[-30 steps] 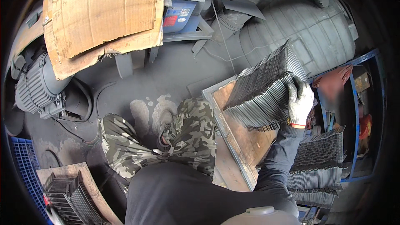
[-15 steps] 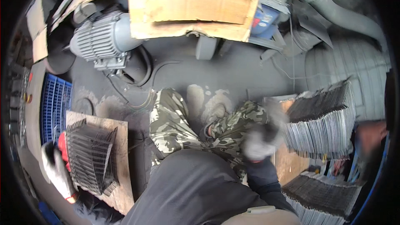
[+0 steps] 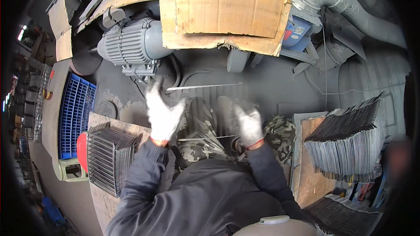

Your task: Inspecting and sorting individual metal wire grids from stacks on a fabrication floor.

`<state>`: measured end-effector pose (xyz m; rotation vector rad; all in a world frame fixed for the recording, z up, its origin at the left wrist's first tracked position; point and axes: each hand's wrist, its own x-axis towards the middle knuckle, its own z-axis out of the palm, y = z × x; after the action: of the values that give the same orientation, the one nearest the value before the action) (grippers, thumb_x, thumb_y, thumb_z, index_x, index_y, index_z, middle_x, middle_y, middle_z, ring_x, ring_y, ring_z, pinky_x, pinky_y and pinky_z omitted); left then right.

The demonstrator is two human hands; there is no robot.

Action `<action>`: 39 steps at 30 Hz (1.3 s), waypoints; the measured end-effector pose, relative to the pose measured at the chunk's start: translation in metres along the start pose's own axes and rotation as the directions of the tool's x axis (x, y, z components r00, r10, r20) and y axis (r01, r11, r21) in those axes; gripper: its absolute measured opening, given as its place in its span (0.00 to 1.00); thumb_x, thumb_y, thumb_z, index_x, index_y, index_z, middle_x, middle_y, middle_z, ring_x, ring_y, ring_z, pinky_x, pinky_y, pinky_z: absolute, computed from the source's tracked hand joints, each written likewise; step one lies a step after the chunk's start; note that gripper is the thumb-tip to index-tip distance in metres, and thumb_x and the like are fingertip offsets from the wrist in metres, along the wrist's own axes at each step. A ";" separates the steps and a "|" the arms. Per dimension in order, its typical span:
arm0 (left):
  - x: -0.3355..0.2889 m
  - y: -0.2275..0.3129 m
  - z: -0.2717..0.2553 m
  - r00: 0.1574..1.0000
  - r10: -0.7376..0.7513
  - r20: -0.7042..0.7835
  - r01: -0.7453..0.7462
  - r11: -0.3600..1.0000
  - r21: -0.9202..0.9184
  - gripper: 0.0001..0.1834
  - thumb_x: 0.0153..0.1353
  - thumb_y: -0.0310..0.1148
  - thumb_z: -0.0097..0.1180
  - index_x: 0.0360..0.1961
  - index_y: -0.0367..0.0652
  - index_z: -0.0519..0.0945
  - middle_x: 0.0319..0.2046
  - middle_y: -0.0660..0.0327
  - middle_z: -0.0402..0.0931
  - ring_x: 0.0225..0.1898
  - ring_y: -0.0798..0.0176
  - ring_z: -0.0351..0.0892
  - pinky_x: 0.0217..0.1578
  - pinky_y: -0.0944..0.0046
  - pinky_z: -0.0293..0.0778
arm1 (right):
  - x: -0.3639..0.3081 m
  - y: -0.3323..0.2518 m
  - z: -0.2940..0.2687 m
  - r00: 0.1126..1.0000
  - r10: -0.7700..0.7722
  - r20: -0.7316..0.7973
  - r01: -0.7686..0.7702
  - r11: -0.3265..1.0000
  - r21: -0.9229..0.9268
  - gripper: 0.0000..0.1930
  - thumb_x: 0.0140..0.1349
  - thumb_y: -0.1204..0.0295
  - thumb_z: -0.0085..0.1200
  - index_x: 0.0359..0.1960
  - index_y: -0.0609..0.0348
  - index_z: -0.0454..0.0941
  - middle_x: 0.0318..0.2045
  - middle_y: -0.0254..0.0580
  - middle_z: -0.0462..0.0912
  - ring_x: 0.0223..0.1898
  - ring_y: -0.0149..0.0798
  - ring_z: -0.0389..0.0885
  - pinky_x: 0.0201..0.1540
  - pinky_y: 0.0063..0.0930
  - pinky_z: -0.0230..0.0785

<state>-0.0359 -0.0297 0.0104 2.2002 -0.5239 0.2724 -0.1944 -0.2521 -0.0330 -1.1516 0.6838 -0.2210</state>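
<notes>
Both my hands wear white gloves with red at the cuffs. Between them, above my lap, is a thin flat metal wire rack (image 3: 205, 86), its middle bars smeared by motion. My left hand (image 3: 165, 111) closes on its left side, thumb toward the middle. At its right side my right hand (image 3: 248, 124) also grips, though those fingers are blurred. To my left, a stack of dark wire racks (image 3: 110, 159) stands on a board (image 3: 97, 205). A taller stack of similar racks (image 3: 345, 144) stands to my right on a wooden surface (image 3: 311, 183).
Ahead are a grey electric motor (image 3: 131, 41) and a cardboard sheet (image 3: 227, 6). A grey duct (image 3: 350, 6) runs at the far right. Beside the left stack are a blue plastic crate (image 3: 78, 116) and something red (image 3: 82, 152). More racks (image 3: 345, 216) lie at lower right.
My left hand has come inward from the left stack, and my right hand inward from the right stack. A wire rack is now between them. The view has shifted slightly.
</notes>
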 end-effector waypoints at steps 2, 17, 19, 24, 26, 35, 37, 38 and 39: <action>-0.009 -0.043 0.054 0.848 -0.355 0.393 0.512 0.741 -0.434 0.43 0.64 0.40 0.77 0.73 0.35 0.66 0.62 0.43 0.78 0.58 0.50 0.83 0.58 0.52 0.81 | 0.021 0.003 -0.030 0.992 -0.061 -0.108 0.059 0.998 -0.023 0.09 0.76 0.69 0.64 0.49 0.60 0.87 0.42 0.37 0.91 0.37 0.26 0.86 0.39 0.23 0.79; 0.018 -0.012 0.145 0.689 -0.268 0.673 0.712 0.420 -0.563 0.15 0.72 0.32 0.68 0.47 0.36 0.74 0.31 0.58 0.82 0.25 0.65 0.82 0.26 0.62 0.83 | 0.080 -0.003 -0.069 0.927 -0.268 -0.261 0.269 0.963 -0.034 0.10 0.73 0.73 0.65 0.53 0.60 0.85 0.45 0.34 0.89 0.42 0.28 0.83 0.48 0.28 0.77; 0.018 -0.036 0.138 0.670 -0.299 0.680 0.737 0.386 -0.556 0.15 0.72 0.32 0.68 0.47 0.37 0.74 0.31 0.59 0.82 0.25 0.65 0.82 0.27 0.62 0.84 | 0.086 0.004 -0.052 0.956 -0.143 -0.255 0.145 0.989 -0.011 0.11 0.71 0.77 0.66 0.53 0.60 0.85 0.46 0.34 0.89 0.47 0.30 0.84 0.55 0.29 0.77; 0.016 -0.015 0.164 0.675 -0.254 0.693 0.684 0.568 -0.458 0.22 0.67 0.38 0.74 0.47 0.31 0.77 0.32 0.59 0.83 0.31 0.64 0.81 0.33 0.60 0.81 | 0.076 0.004 -0.093 0.928 -0.124 -0.351 0.124 0.992 -0.023 0.09 0.72 0.70 0.68 0.43 0.63 0.84 0.35 0.38 0.89 0.29 0.29 0.84 0.28 0.26 0.77; 0.006 -0.010 0.196 0.702 -0.195 0.685 0.637 0.602 -0.481 0.25 0.66 0.41 0.75 0.48 0.28 0.78 0.34 0.59 0.84 0.34 0.65 0.81 0.36 0.61 0.78 | 0.066 -0.012 -0.102 0.903 -0.102 -0.418 0.113 0.994 0.003 0.10 0.71 0.68 0.68 0.40 0.63 0.83 0.32 0.37 0.88 0.26 0.30 0.84 0.29 0.28 0.77; 0.013 -0.076 0.139 0.665 -0.316 0.676 0.735 0.437 -0.519 0.19 0.71 0.38 0.69 0.49 0.35 0.75 0.37 0.55 0.85 0.30 0.64 0.85 0.29 0.63 0.86 | 0.108 0.042 -0.053 0.950 -0.153 -0.274 0.073 0.957 -0.281 0.11 0.71 0.72 0.68 0.49 0.64 0.86 0.44 0.40 0.91 0.43 0.33 0.87 0.46 0.31 0.81; 0.024 -0.050 0.127 0.606 -0.321 0.728 0.790 0.346 -0.506 0.19 0.71 0.39 0.69 0.48 0.36 0.75 0.36 0.55 0.85 0.30 0.64 0.85 0.29 0.63 0.86 | 0.104 0.037 -0.053 0.944 -0.171 -0.283 0.115 0.972 -0.204 0.11 0.72 0.70 0.67 0.51 0.63 0.85 0.44 0.38 0.91 0.41 0.31 0.86 0.45 0.29 0.80; 0.024 -0.046 0.134 0.601 -0.317 0.734 0.785 0.407 -0.467 0.19 0.71 0.39 0.70 0.48 0.35 0.75 0.37 0.55 0.85 0.30 0.64 0.85 0.29 0.63 0.85 | 0.097 0.030 -0.049 0.942 -0.189 -0.277 0.161 0.980 -0.120 0.12 0.73 0.68 0.66 0.52 0.61 0.85 0.44 0.36 0.90 0.39 0.29 0.85 0.43 0.26 0.78; 0.023 -0.044 0.142 0.595 -0.321 0.737 0.776 0.466 -0.424 0.20 0.71 0.39 0.70 0.49 0.35 0.75 0.37 0.55 0.85 0.30 0.64 0.85 0.28 0.63 0.85 | 0.082 0.002 -0.045 0.914 -0.071 -0.399 0.028 0.993 -0.113 0.09 0.73 0.68 0.66 0.47 0.60 0.84 0.38 0.35 0.89 0.33 0.29 0.85 0.34 0.26 0.78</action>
<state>0.0067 -0.1223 -0.1004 1.4664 -0.0766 -0.8933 -0.1579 -0.3260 -0.0764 -1.2376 1.0407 -0.4802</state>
